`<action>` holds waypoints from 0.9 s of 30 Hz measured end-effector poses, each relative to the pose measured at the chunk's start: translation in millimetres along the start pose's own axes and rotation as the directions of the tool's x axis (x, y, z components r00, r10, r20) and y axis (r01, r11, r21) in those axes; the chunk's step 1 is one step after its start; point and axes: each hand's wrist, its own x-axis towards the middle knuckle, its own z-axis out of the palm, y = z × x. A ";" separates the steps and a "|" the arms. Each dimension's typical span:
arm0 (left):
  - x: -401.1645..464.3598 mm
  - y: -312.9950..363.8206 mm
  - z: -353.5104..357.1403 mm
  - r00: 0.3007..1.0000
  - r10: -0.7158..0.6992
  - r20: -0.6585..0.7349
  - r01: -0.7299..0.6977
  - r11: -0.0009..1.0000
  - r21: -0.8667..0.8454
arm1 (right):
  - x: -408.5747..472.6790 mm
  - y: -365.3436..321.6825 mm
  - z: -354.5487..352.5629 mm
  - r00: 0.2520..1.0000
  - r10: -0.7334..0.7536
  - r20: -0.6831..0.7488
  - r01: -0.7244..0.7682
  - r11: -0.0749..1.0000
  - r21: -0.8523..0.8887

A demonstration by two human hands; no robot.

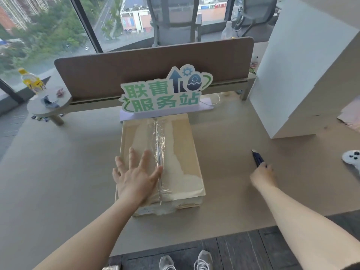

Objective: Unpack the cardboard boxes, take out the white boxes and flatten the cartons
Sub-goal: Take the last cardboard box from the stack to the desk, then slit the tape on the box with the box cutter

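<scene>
Brown taped cardboard carton [161, 162] at table centre, flaps sealed, contents hidden. My left hand [134, 176] flat on lid, fingers spread wide. My right hand [264, 175] at 3 o'clock grips dark blue utility knife [258, 158]. Tall white box [303, 71] at 1 o'clock, closed.

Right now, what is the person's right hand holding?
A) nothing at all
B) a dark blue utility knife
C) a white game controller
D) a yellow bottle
B: the right hand grips a dark blue utility knife, blade tip out, to the right of the taped cardboard box; the left hand lies flat on the box's top.
</scene>
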 end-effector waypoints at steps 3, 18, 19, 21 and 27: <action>-0.1 0.3 0.7 1.000 -0.009 -0.008 0.009 1.000 0.008 | 6.0 9.2 8.8 0.999 -0.023 -0.044 0.023 1.000 -0.003; -6.0 13.3 1.1 0.999 -0.050 0.005 0.050 0.999 0.012 | -26.2 -59.7 -15.9 0.951 -0.275 0.144 0.166 0.842 0.512; -6.1 13.0 0.6 0.999 -0.044 0.007 0.044 0.999 0.009 | -33.0 -77.2 -26.6 0.936 -0.333 0.115 0.205 0.781 0.590; -5.2 11.4 -0.9 0.999 -0.031 0.011 0.031 1.000 -0.002 | -45.9 -113.7 -48.5 0.884 -0.465 0.037 0.333 0.684 0.648; 43.7 -5.2 -19.3 1.000 0.024 -0.005 -0.024 0.992 -0.126 | -69.9 -215.6 -83.6 0.639 -0.769 0.027 0.720 0.610 0.330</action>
